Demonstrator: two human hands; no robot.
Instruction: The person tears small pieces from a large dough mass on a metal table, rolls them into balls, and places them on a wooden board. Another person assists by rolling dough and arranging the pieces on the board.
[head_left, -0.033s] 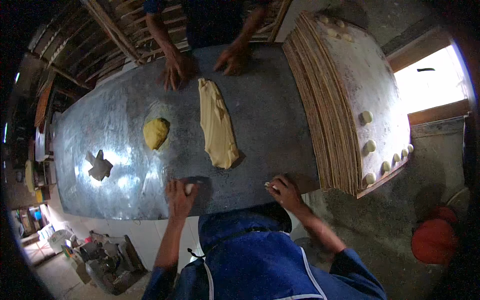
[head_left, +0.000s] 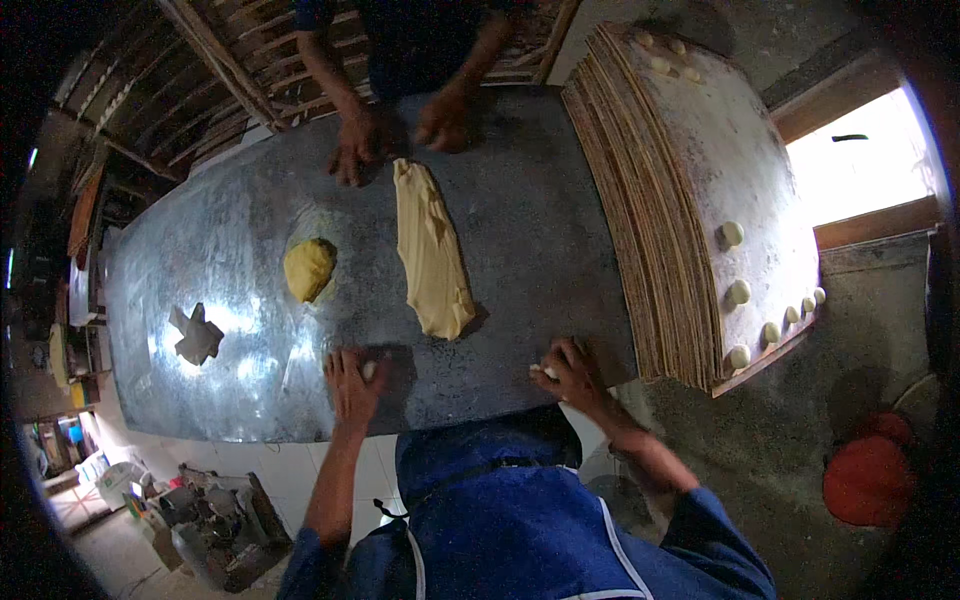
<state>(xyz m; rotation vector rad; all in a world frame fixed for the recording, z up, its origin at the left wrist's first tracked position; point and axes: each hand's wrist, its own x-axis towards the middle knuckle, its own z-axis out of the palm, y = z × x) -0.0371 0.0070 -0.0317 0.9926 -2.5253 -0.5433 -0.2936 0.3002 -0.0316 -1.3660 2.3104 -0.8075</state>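
On the near edge of the grey metal table, my left hand is cupped over a small pale piece of dough. Farther right, my right hand curls round a second small dough piece, which shows by the thumb. Both palms face down, and the fingers hide most of each piece. Between and beyond my hands lies a long slab of pale dough. A yellow lump of dough or filling rests to its left.
Across the table a person's hands work at the far edge. A tall stack of boards stands at right, several dough balls on its top. A dark scraper-like piece lies at left. A red rounded object sits lower right.
My left hand has shifted slightly left and away from me with its dough; my right hand has edged away from me. The other person's hands have come closer together.
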